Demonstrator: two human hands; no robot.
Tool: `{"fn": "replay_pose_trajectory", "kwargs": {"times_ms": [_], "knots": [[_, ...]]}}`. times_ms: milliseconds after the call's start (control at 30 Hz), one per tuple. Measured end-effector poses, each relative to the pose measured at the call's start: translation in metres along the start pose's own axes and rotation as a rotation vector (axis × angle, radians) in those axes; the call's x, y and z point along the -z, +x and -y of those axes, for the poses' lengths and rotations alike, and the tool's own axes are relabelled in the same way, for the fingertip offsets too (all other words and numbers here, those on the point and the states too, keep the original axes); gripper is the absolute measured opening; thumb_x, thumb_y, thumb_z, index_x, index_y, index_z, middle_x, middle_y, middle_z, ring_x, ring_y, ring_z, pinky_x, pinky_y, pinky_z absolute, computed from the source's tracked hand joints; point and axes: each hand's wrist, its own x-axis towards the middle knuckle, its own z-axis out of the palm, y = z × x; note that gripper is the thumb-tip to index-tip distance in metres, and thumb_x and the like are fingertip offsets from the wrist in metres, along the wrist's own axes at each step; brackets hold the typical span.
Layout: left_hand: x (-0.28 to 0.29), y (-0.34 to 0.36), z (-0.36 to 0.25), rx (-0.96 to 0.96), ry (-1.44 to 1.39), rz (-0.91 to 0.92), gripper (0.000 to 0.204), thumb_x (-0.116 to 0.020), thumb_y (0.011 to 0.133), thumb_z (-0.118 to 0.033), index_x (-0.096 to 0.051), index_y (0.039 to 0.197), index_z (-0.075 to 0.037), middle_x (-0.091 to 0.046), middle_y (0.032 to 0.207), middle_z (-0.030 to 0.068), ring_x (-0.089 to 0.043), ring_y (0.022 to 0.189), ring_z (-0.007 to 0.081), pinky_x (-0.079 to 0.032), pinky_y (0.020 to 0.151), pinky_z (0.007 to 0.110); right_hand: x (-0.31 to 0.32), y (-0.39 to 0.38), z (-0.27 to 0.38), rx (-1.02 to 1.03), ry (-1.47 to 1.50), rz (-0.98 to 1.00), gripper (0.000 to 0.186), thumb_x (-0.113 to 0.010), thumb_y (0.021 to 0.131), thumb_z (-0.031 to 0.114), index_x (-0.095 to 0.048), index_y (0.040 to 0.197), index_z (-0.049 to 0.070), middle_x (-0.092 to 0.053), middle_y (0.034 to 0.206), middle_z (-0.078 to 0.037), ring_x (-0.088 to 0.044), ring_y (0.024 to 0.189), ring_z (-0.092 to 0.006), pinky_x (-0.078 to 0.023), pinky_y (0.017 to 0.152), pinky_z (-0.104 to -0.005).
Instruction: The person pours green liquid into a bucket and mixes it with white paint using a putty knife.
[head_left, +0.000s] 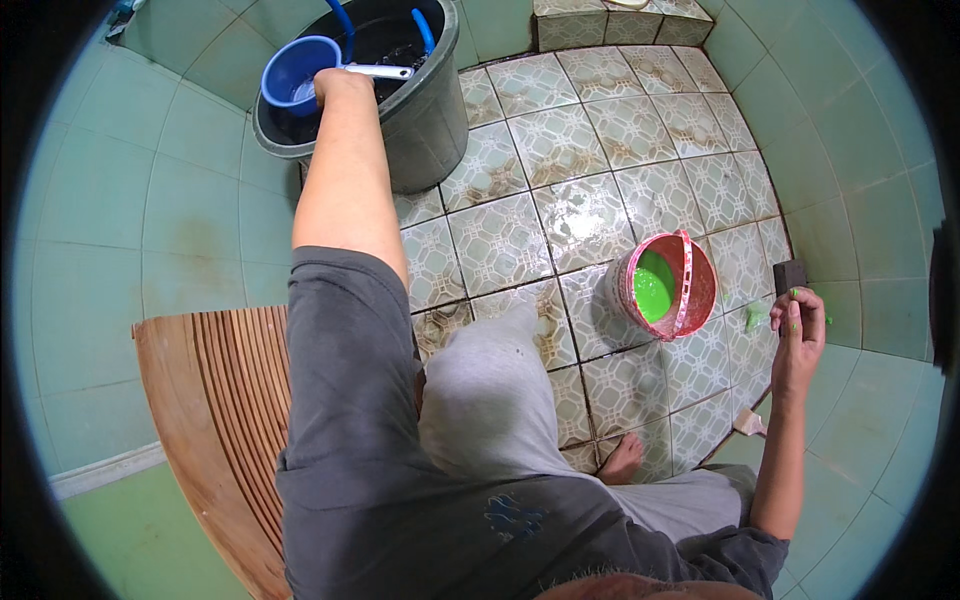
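Note:
At the far left, my left hand point(340, 88) is closed around a blue water dipper point(290, 68), near where its pale handle point(380, 71) meets the cup. The dipper is over the rim of a large dark grey tub point(430, 130). My right hand point(800, 318) is raised by the right wall, fingers curled together, with green paint on the fingertips. Behind the fingers shows a dark block point(789, 274); I cannot tell whether the hand touches it. Left of that hand, a red-rimmed pail point(708, 272) with bright green paint point(654, 287) stands on the floor, its handle across the top.
Wet, stained patterned tiles point(520, 235) cover the floor. A paintbrush point(749, 422) lies near the right wall, below a green smear point(757, 317). A ribbed wooden panel point(215, 400) stands at left. A tiled ledge point(580, 32) is at the back. Green tiled walls close in both sides.

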Motion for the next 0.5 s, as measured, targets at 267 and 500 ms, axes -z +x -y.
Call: {"fn": "replay_pose_trajectory", "kwargs": {"times_ms": [267, 500], "knots": [[-0.029, -0.015, -0.063, -0.036, 0.549, 0.454, 0.020, -0.046, 0.104, -0.016, -0.048, 0.115, 0.001, -0.059, 0.084, 0.0183, -0.059, 0.066, 0.0332, -0.054, 0.058, 0.052, -0.002, 0.003, 0.007, -0.010, -0.002, -0.031, 0.013, -0.058, 0.103, 0.012, -0.058, 0.112, 0.002, -0.058, 0.094, -0.005, -0.056, 0.082, -0.0123, -0.047, 0.075, -0.0275], [-0.007, -0.182, -0.091, 0.029, 0.796, 1.040, 0.022, -0.066, 0.095, -0.007, -0.047, 0.099, 0.005, -0.055, 0.079, 0.0122, -0.053, 0.062, 0.0164, -0.046, 0.050, 0.024, -0.013, 0.026, -0.002, -0.082, -0.034, -0.016, 0.019, -0.065, 0.100, 0.016, -0.061, 0.112, 0.001, -0.064, 0.092, -0.004, -0.059, 0.076, -0.0095, -0.050, 0.071, -0.0253]]}}
